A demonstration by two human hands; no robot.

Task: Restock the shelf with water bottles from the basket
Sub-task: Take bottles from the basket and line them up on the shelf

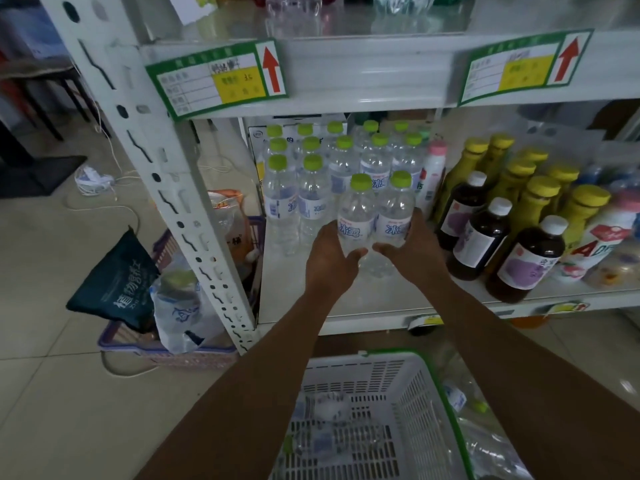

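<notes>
Two clear water bottles with green caps stand side by side at the front of the white shelf (381,303). My left hand (329,261) grips the left bottle (356,216) and my right hand (415,251) grips the right bottle (396,209). Behind them stand several rows of the same water bottles (311,188). The white basket with a green rim (377,375) sits on the floor below my arms, with more water bottles lying in it.
Dark juice bottles with white caps (485,230) and yellow-capped bottles (533,199) fill the shelf to the right. The white shelf upright (166,168) rises at left. A purple basket (180,348) with bags sits on the floor behind the upright.
</notes>
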